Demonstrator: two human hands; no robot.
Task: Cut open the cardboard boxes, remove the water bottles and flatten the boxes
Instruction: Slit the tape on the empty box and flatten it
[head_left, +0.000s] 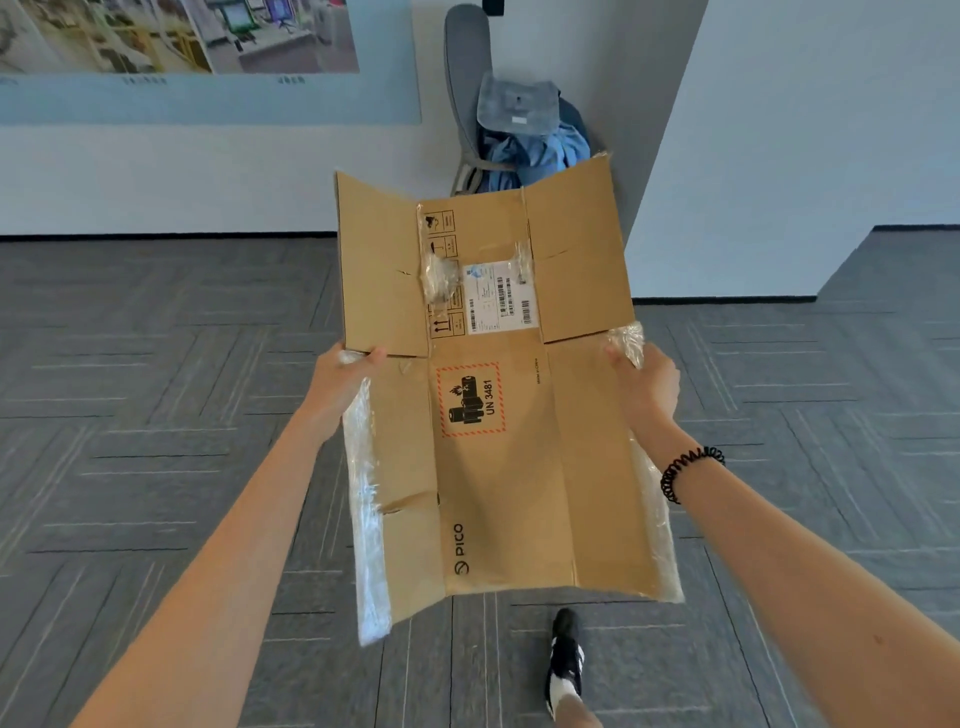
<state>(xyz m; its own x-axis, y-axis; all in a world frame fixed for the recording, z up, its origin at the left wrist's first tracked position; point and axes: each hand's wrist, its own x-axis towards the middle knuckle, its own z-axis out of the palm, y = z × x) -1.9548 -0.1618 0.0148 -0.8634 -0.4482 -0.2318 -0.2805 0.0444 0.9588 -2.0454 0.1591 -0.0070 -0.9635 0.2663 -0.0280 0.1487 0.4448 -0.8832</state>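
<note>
progress: this box (498, 415) is cut open, emptied and flat. No water bottles or other boxes in view, so can't tell how much is left
next: probably put it down; judgement only
box location: held in the air over the carpet floor (156, 415), in front of the person, touching nothing else
orientation: printed side up, long axis runs away from the person toward the wall (779, 156); far end tilts up, flaps spread left and right
tape: loose clear tape (366, 519) hangs along both side edges
left hand (345, 376): grips left edge about midway, thumb on top
right hand (647, 382): grips right edge at the flap corner, fingers curled over tape
background: chair (467, 78) with clothes (540, 145) by the wall
</note>
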